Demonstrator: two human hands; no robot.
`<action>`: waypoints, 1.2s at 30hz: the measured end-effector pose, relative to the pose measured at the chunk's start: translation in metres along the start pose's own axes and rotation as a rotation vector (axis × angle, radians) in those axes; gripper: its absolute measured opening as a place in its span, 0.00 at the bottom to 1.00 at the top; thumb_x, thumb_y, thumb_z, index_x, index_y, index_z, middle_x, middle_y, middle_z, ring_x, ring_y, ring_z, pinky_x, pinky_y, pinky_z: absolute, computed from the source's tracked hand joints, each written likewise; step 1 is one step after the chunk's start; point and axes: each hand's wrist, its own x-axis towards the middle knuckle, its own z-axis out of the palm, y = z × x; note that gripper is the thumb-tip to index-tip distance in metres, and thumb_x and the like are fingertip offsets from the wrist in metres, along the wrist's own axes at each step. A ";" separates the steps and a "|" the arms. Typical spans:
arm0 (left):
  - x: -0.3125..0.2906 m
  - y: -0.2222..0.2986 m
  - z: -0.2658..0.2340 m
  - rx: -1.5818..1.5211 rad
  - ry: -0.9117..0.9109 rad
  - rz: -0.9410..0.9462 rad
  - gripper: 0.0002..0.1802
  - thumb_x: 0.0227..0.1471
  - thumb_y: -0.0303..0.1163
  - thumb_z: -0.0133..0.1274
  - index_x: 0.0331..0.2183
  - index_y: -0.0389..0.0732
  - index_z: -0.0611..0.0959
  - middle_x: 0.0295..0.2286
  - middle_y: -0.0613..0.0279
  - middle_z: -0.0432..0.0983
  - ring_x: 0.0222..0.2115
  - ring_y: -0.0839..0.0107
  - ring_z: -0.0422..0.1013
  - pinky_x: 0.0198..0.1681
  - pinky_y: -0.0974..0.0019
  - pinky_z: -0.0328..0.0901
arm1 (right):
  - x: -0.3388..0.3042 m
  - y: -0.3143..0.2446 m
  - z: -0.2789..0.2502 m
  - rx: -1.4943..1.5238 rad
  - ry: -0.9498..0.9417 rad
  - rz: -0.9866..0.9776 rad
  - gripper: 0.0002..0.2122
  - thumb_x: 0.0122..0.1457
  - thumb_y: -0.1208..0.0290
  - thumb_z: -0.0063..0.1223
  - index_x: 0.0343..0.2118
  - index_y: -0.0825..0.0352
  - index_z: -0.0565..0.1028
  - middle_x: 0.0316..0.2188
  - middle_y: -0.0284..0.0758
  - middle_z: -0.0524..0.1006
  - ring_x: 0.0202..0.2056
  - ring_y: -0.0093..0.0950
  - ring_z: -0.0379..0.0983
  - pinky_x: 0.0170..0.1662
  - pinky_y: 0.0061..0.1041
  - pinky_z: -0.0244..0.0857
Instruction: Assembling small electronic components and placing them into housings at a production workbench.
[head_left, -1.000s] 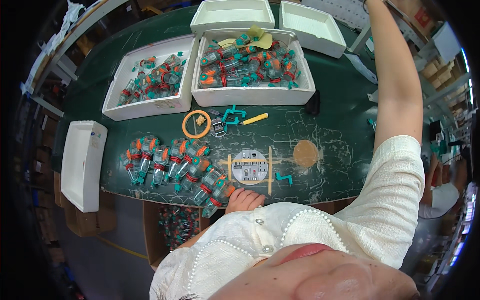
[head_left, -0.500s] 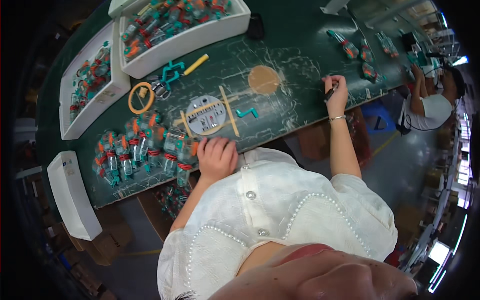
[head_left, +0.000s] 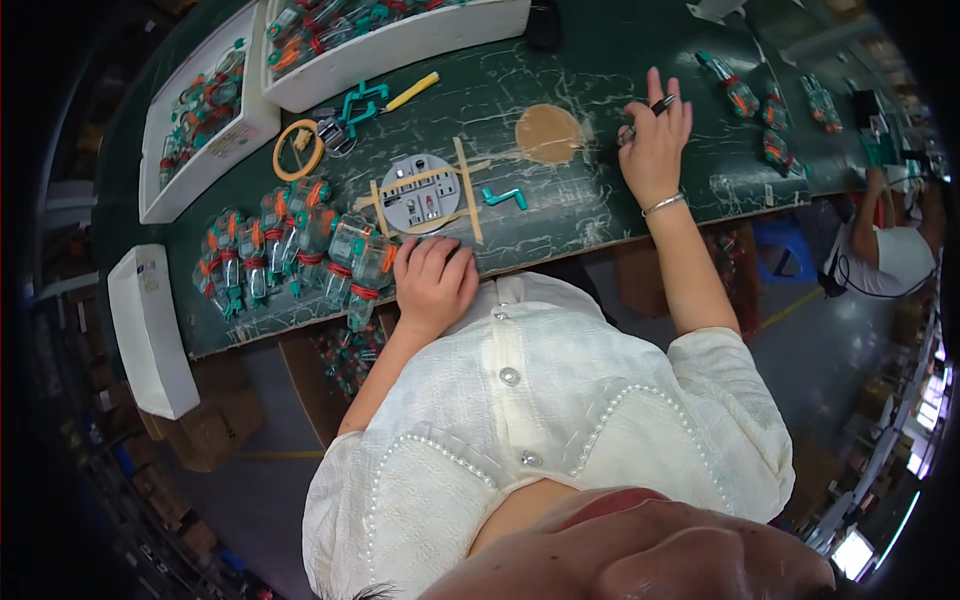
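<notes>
My left hand (head_left: 433, 283) rests palm down on the near edge of the dark green table (head_left: 560, 210), fingers together, holding nothing. Just left of it lies a cluster of clear plastic parts with orange and teal pieces (head_left: 290, 255). Beyond its fingers sits a round grey fixture (head_left: 420, 195) framed by pale wooden sticks, with a small teal crank (head_left: 503, 197) beside it. My right hand (head_left: 655, 140) reaches out over the table to the right and pinches a thin dark pen-like tool (head_left: 645, 115). A round tan patch (head_left: 548, 134) lies just left of that hand.
Two white trays (head_left: 400, 45) (head_left: 205, 125) hold more of the clear parts at the far left. An orange ring (head_left: 298, 150), teal clips and a yellow stick lie near them. An empty white tray (head_left: 150, 330) overhangs the left end. Another person (head_left: 890, 250) works at the right.
My view has swung down and right. My right arm came down from overhead to the table, then shifted left with the dark tool. My left hand stays on the near edge.
</notes>
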 end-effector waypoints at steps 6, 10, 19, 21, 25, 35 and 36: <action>-0.001 -0.001 -0.002 0.009 0.020 0.004 0.12 0.43 0.27 0.61 0.35 0.45 0.83 0.38 0.66 0.77 0.40 0.67 0.72 0.53 0.57 0.61 | 0.019 -0.014 0.005 -0.016 -0.098 -0.174 0.13 0.48 0.78 0.52 0.38 0.61 0.71 0.61 0.36 0.68 0.62 0.40 0.61 0.62 0.50 0.50; -0.002 -0.002 -0.001 0.017 0.017 0.022 0.12 0.43 0.27 0.62 0.34 0.45 0.83 0.38 0.67 0.77 0.40 0.67 0.72 0.53 0.57 0.61 | 0.065 -0.065 0.009 0.420 -0.758 0.295 0.10 0.57 0.68 0.47 0.41 0.64 0.71 0.43 0.43 0.80 0.45 0.45 0.76 0.48 0.43 0.67; -0.003 -0.004 0.002 0.037 0.000 0.030 0.11 0.45 0.32 0.60 0.35 0.45 0.83 0.38 0.66 0.77 0.41 0.67 0.72 0.53 0.58 0.61 | 0.078 -0.088 0.052 0.350 -0.703 0.069 0.27 0.57 0.67 0.46 0.62 0.57 0.61 0.35 0.40 0.82 0.34 0.44 0.79 0.37 0.38 0.71; -0.002 -0.005 0.004 0.044 0.004 0.013 0.11 0.46 0.32 0.60 0.35 0.45 0.83 0.39 0.66 0.77 0.40 0.67 0.72 0.53 0.58 0.61 | 0.071 -0.041 0.052 0.509 -0.461 0.244 0.30 0.55 0.69 0.49 0.64 0.57 0.60 0.39 0.39 0.81 0.32 0.39 0.79 0.34 0.35 0.72; 0.001 -0.002 0.003 0.052 0.000 0.032 0.12 0.42 0.28 0.61 0.34 0.45 0.83 0.38 0.67 0.77 0.39 0.68 0.73 0.52 0.58 0.62 | 0.067 0.154 0.073 -0.219 -0.039 0.222 0.29 0.50 0.58 0.56 0.56 0.67 0.69 0.47 0.46 0.76 0.47 0.44 0.73 0.50 0.37 0.68; -0.001 -0.006 -0.002 0.015 -0.012 0.053 0.16 0.45 0.31 0.59 0.40 0.43 0.81 0.39 0.65 0.76 0.40 0.66 0.71 0.52 0.58 0.63 | 0.042 0.217 0.046 0.160 -0.411 0.539 0.31 0.53 0.54 0.62 0.56 0.69 0.71 0.47 0.48 0.77 0.43 0.39 0.77 0.48 0.29 0.69; 0.000 -0.007 -0.002 -0.102 -0.001 0.019 0.18 0.45 0.31 0.59 0.42 0.43 0.80 0.39 0.65 0.76 0.41 0.65 0.71 0.52 0.57 0.63 | 0.047 0.169 0.032 0.356 -0.418 0.433 0.29 0.53 0.58 0.63 0.56 0.68 0.71 0.48 0.46 0.77 0.41 0.36 0.76 0.47 0.27 0.69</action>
